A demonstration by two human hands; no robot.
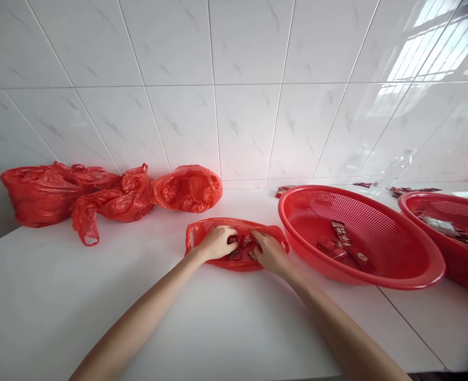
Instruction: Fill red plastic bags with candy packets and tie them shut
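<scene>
An open red plastic bag (234,266) lies on the white counter in front of me, with several small dark red packets (246,241) inside. My left hand (219,242) reaches into its left part, thumb and fingers bent apart near the packets. On the right side of the bag's opening, my right hand (270,252) has its fingers spread over the packets. Neither hand visibly holds a packet. To the right stands a red perforated basket (309,248) with several red packets (341,248) at its bottom.
Red plastic bags (39,196) stand along the wall at the left, beside an open red bag (188,189). A second red basket (464,264) with packets is at the far right. A clear bottle (396,169) and loose packets (412,190) lie behind the baskets.
</scene>
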